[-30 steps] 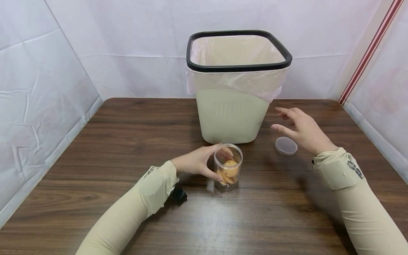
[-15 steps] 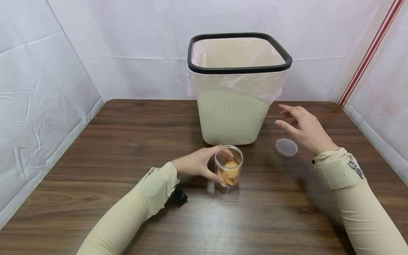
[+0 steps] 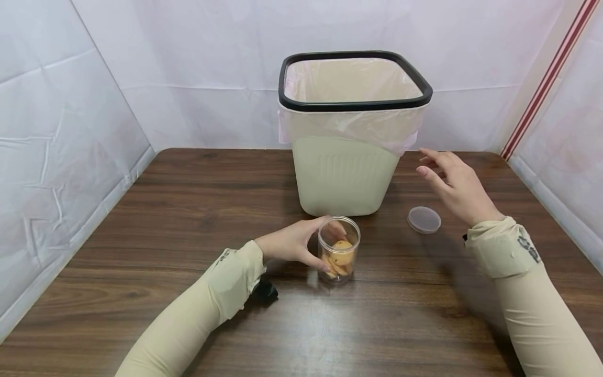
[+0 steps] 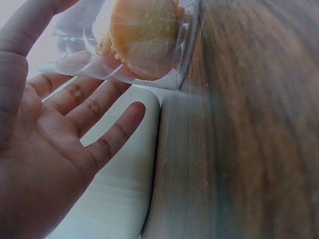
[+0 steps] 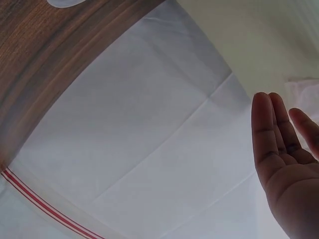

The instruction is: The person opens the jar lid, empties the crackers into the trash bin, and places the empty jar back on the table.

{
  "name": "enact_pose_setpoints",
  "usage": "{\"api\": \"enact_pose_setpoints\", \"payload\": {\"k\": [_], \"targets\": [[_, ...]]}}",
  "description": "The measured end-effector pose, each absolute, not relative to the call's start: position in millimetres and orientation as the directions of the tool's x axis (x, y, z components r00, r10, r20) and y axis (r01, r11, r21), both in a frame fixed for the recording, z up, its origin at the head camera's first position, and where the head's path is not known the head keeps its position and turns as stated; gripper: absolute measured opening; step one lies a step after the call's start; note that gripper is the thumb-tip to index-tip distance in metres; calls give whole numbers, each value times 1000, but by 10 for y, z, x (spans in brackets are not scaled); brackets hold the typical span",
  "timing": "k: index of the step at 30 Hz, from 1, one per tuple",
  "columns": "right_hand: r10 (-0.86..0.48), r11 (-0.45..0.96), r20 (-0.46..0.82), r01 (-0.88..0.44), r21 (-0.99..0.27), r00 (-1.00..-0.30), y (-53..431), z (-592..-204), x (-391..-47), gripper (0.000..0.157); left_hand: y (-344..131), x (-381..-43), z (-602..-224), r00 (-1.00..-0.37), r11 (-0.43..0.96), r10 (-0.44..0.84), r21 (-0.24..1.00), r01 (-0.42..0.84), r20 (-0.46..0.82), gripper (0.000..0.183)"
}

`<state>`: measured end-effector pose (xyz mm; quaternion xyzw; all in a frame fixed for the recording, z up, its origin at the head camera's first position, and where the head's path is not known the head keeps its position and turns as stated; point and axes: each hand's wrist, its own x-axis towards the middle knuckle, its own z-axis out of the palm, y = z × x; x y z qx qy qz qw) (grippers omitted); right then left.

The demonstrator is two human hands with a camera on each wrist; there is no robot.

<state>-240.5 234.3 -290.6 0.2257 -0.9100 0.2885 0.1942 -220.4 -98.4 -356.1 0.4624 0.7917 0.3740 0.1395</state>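
Note:
My left hand (image 3: 294, 240) holds a clear plastic jar (image 3: 339, 276) from its left side, thumb in front and fingers behind. The jar stands upright and uncovered on the table, with several round golden cookies (image 3: 342, 254) in its lower part. Up close in the left wrist view, the little finger spreads away from the jar (image 4: 172, 79). A round translucent lid (image 3: 424, 220) lies flat to the right. Beyond and right of the lid, my right hand (image 3: 459, 186) is raised with its fingers loosely extended, holding nothing; the right wrist view also shows its fingers (image 5: 264, 124) bare.
Behind the jar stands a tall pale trash bin (image 3: 346, 173) with a black rim (image 3: 353, 106) and a thin pinkish liner (image 3: 400, 131). White sheeting (image 3: 212, 52) encloses the brown wooden table (image 3: 212, 193). A small black object (image 3: 266, 292) shows under the left wrist.
My right hand has drifted up and to the right, away from the lid. The left hand stays on the jar. The head view has tilted slightly, so the scene sits a little lower.

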Motion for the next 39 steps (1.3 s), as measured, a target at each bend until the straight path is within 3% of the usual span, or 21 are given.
{"api": "enact_pose_setpoints", "payload": {"k": [23,39], "targets": [[-262,727,570,-547,-414,-779,2368,-2716,-2492,45,-986,-2215,-3569,-535,294,836,722,627,124,71],[-245,719,544,-526,-454,-803,2368,-2547,-2517,47,-980,-2221,-3573,-523,278,841,718,637,138,70]]}}
